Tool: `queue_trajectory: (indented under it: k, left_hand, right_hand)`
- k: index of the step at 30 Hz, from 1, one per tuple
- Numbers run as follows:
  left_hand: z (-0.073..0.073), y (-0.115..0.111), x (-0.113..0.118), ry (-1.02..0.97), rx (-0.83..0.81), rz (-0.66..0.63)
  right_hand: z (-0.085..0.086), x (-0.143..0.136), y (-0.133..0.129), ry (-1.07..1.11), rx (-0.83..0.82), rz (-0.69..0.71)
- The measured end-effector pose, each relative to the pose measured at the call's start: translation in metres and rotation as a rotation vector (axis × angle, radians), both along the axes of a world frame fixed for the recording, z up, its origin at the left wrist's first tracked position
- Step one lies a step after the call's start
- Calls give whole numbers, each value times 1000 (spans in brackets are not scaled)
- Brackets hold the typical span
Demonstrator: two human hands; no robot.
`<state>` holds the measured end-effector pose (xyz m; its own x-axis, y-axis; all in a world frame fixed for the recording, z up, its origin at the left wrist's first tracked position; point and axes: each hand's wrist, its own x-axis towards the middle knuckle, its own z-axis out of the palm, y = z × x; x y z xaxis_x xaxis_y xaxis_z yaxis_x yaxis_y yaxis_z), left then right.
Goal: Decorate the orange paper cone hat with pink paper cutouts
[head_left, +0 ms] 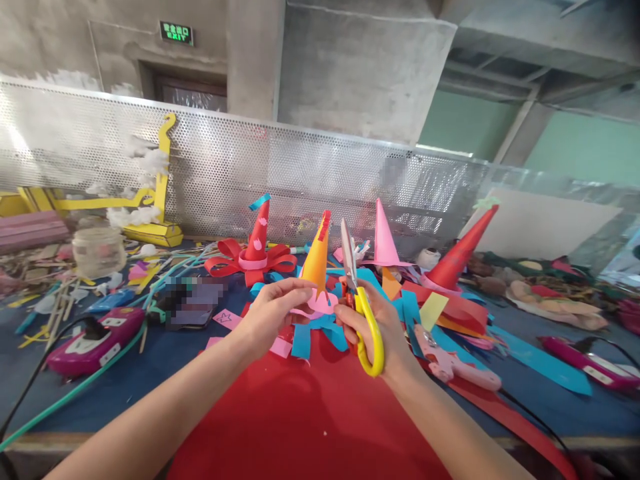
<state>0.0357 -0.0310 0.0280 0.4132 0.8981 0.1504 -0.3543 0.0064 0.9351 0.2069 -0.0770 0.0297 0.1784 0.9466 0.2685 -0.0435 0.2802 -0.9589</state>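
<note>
My left hand (273,310) pinches a small pink paper piece (320,303) in front of an orange paper cone (316,260). My right hand (377,320) grips yellow-handled scissors (367,327), their blades pointing upward and partly apart beside the pink piece. Both hands hover above a large red paper sheet (300,413) and blue paper strips (315,333) on the table.
Red cone with a ribbon (257,240), pink cone (384,237) and tall red cone (463,250) stand behind. A pink glue gun (450,363) lies right of my hand; magenta devices (93,340) (590,360) with cables sit at both sides. A perforated metal screen (300,173) backs the table.
</note>
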Motion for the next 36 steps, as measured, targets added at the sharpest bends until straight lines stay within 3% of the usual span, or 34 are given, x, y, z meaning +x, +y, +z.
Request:
queue_trajectory:
  k: [7, 18, 29, 36]
  left_hand:
    - [2, 5, 1, 41, -6, 14]
    - [-8, 4, 2, 79, 32, -15]
    - [-3, 1, -2, -127, -258, -65]
    - [-6, -5, -3, -118, -223, -82]
  right_hand:
    - [-4, 3, -1, -20, 72, -28]
    - [-21, -5, -5, 133, 93, -43]
    - [-17, -13, -8, 182, 70, -95]
    - [-16, -15, -7, 216, 70, -116]
